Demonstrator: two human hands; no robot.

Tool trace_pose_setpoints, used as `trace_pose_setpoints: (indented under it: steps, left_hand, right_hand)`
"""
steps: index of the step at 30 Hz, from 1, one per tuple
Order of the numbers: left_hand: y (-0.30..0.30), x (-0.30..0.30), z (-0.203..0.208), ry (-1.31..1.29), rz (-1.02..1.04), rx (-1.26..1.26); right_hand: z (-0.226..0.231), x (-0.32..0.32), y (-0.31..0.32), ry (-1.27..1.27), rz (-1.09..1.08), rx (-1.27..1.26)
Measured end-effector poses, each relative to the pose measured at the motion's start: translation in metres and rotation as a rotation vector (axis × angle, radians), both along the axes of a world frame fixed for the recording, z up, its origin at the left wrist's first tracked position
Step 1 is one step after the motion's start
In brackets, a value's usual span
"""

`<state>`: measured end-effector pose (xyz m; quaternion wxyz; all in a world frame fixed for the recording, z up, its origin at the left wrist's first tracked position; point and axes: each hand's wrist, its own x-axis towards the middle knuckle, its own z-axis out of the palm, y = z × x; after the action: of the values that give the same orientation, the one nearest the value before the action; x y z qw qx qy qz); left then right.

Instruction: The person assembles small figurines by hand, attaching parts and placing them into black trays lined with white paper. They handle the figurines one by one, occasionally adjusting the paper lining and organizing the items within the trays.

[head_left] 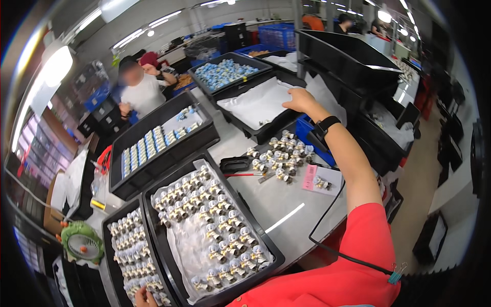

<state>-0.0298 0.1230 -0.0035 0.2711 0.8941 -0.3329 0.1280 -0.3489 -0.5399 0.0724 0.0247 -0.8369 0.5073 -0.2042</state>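
Observation:
My right hand (300,100) reaches far forward over a black tray (258,134) lined with white paper (255,102). Its fingers are curled together at the paper's right side; what they hold, if anything, is hidden. At the bottom edge, only part of my left hand (145,298) shows, its fingers drawn together among small figurines (134,254) in a narrow black tray (108,240). Whether one is pinched there cannot be made out. Beside it, a larger black tray (266,240) holds rows of similar white-and-yellow figurines (215,207) on a white liner.
Loose figurines (279,156) lie heaped on the grey table (291,212), near a blue bin (309,134) and a pink-and-white card (309,178). Another tray (116,184) holds blue-and-white pieces. A green fan (81,241) stands left. A co-worker (140,92) sits across.

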Motion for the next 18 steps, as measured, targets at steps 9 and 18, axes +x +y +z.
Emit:
trace_pose_setpoints:
  steps: [9,18]
  left_hand:
    - [0.021,0.017,-0.033,0.138,0.268,-0.2]
    - [0.007,0.003,-0.021,0.014,0.29,-0.138]
  right_hand:
    - [-0.047,0.083,-0.049,-0.106,0.089,0.171]
    - [-0.108,0.134,-0.063,0.151,0.21,0.305]
